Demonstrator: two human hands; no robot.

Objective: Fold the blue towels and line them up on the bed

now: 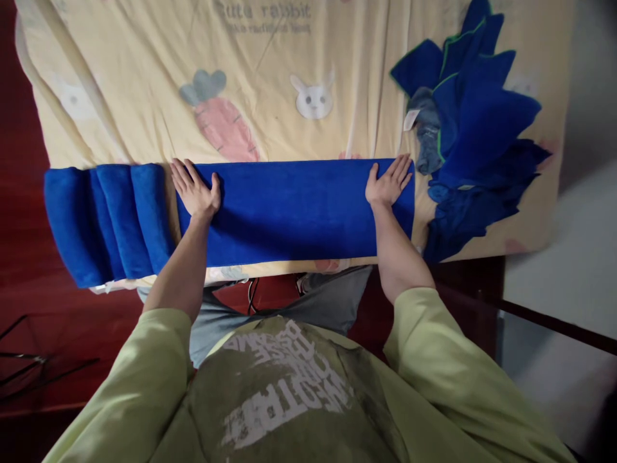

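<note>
A blue towel (294, 209) lies flat in a long rectangle across the front of the table. On its left end rests my left hand (195, 191), palm down with the fingers spread. My right hand (390, 182) lies flat on the towel's right end, near the top corner. Left of the towel, several rolled blue towels (123, 218) sit side by side. To the right, a loose pile of blue cloths (486, 135) is heaped, some with green edging. A grey-blue crumpled cloth (427, 132) with a white tag lies at the pile's left side.
A pale yellow cover (270, 64) printed with a rabbit and a carrot spreads over the table. Its front edge runs just before my legs. A dark bar (554, 321) is at the lower right, and a thin black frame (29, 360) stands at the lower left.
</note>
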